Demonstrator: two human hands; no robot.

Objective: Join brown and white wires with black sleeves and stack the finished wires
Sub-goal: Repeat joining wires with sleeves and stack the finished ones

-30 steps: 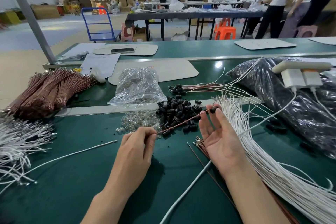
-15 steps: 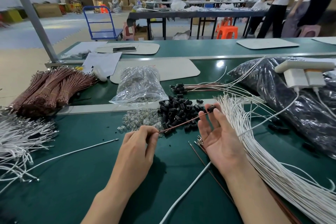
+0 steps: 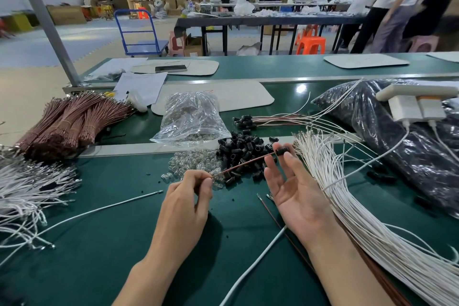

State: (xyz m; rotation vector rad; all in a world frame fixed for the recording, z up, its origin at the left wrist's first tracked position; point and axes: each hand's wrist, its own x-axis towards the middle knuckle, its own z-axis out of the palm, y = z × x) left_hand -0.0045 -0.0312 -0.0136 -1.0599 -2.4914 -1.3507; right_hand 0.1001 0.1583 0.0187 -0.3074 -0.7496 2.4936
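Note:
My left hand (image 3: 186,202) pinches the near end of a thin brown wire (image 3: 242,164) that slants up to the right over the table. On its far end sits a black sleeve (image 3: 282,150), pinched at the fingertips of my right hand (image 3: 296,192), whose palm faces up. A heap of loose black sleeves (image 3: 242,148) lies just behind the wire. Joined wires with black sleeves (image 3: 270,119) lie in a row further back. A thick fan of white wires (image 3: 352,208) lies to the right of my right hand.
Bundles of brown wires (image 3: 72,122) and a mass of white wires (image 3: 24,189) lie at the left. Small clear parts (image 3: 193,163) and a clear plastic bag (image 3: 191,117) sit left of the sleeves. A black bag (image 3: 402,146) fills the right. Single white wires (image 3: 99,211) lie on the green mat.
Both hands keep the same hold on the brown wire and the sleeve. The wire and hands have shifted only slightly.

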